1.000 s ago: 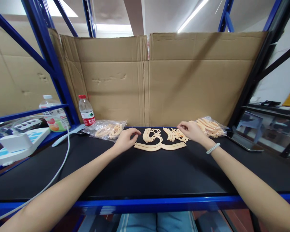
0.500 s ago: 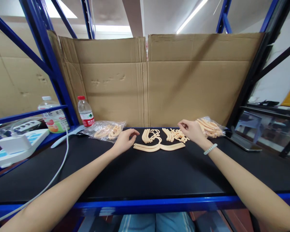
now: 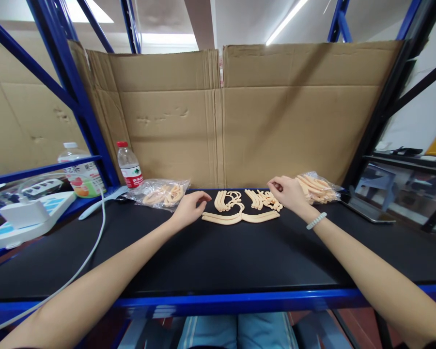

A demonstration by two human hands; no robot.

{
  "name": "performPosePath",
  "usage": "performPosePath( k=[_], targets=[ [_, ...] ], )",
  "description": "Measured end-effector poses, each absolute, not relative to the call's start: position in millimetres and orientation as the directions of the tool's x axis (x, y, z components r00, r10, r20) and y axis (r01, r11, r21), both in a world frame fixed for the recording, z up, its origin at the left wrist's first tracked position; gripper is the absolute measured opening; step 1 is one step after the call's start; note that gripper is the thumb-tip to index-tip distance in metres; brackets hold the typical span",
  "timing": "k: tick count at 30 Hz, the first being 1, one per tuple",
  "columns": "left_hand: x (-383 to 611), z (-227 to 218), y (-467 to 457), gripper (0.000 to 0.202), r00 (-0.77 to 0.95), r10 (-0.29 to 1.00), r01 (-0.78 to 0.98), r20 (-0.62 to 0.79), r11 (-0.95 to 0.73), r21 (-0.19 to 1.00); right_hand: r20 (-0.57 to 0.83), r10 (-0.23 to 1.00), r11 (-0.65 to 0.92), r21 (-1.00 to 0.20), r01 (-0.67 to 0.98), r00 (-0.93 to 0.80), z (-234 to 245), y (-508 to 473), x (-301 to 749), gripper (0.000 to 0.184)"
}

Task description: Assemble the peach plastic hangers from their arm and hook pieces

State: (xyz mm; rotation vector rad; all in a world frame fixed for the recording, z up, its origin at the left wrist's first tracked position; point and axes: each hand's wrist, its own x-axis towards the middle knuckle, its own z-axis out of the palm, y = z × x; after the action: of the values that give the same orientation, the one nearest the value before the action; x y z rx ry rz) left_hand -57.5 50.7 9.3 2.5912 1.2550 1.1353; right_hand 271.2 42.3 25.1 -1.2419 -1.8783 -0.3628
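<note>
A beige hanger (image 3: 225, 219), with two curved arms and a hook, lies across the black table top. My left hand (image 3: 191, 208) rests by its left end, thumb and forefinger apart, with nothing seen between them. Behind the hanger are a bundle of curved beige arms (image 3: 221, 201) with hooks beside it, and a second bundle of arms (image 3: 253, 199). Small beige pieces (image 3: 271, 201) are heaped to the right of these. Over that heap's right side is my right hand (image 3: 285, 191), fingers curled together; whether anything is in them is hidden.
Clear plastic bags with beige pieces lie at the left (image 3: 163, 193) and right (image 3: 318, 188). A red-capped water bottle (image 3: 130, 167), a power strip (image 3: 39, 218) with a white cable and a dark flat device (image 3: 370, 211) stand around. A cardboard wall (image 3: 276, 116) closes the back.
The view has tilted slightly, so the table sits a little higher in the picture. Both hands keep nearly the same place and shape, and the beige pieces lie as before.
</note>
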Motion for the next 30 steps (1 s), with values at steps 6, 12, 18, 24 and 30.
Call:
performPosePath(
  k=[6, 12, 18, 24, 30],
  targets=[
    [-56.0, 7.3, 51.4, 0.021, 0.422, 0.686, 0.652, 0.593, -0.684, 0.327, 0.746, 0.640, 0.466, -0.183, 0.866, -0.186, 22.8, 42.5, 269.1, 0.022],
    [-55.9, 5.7, 51.7, 0.021, 0.438, 0.682, 0.646, 0.586, -0.692, 0.322, 0.747, 0.636, 0.483, -0.188, 0.855, -0.195, 24.6, 40.1, 267.4, 0.020],
    [-54.5, 7.9, 48.7, 0.020, 0.452, 0.684, 0.652, 0.573, -0.691, 0.312, 0.721, 0.657, 0.483, -0.179, 0.857, -0.220, 24.1, 39.3, 264.5, 0.019],
    [-53.1, 11.1, 45.5, 0.020, 0.459, 0.691, 0.669, 0.558, -0.682, 0.296, 0.694, 0.670, 0.492, -0.148, 0.858, -0.264, 22.8, 38.9, 261.9, 0.020],
    [-53.1, 9.8, 46.1, 0.020, 0.467, 0.696, 0.674, 0.546, -0.680, 0.289, 0.689, 0.674, 0.491, -0.147, 0.859, -0.267, 23.1, 38.5, 261.0, 0.020]
  ],
)
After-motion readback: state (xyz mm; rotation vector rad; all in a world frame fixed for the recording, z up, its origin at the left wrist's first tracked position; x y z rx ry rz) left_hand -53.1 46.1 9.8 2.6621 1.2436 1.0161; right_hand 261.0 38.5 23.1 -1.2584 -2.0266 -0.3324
